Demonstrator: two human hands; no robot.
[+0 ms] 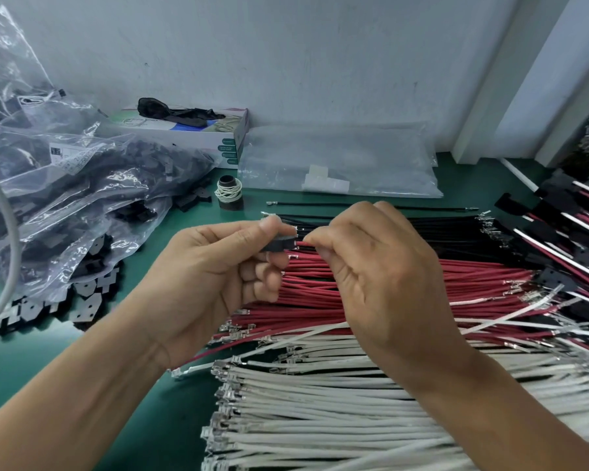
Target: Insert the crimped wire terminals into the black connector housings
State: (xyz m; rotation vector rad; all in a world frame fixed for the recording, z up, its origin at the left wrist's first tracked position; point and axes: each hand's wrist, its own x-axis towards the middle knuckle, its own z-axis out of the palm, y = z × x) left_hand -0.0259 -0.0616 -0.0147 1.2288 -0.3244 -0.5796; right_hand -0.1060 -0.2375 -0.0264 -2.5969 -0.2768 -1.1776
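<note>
My left hand pinches a small black connector housing between thumb and fingers, above the wire piles. My right hand pinches a red wire close to its crimped end, whose tip touches the housing's right face. A white wire runs from under my right hand down to the left. Below lie rows of black wires, red wires and white wires, all with metal terminals at their ends.
Clear bags of black housings fill the left, with loose housings on the green mat. A glove box, a spool and a flat clear bag sit at the back. Finished harnesses lie on the right.
</note>
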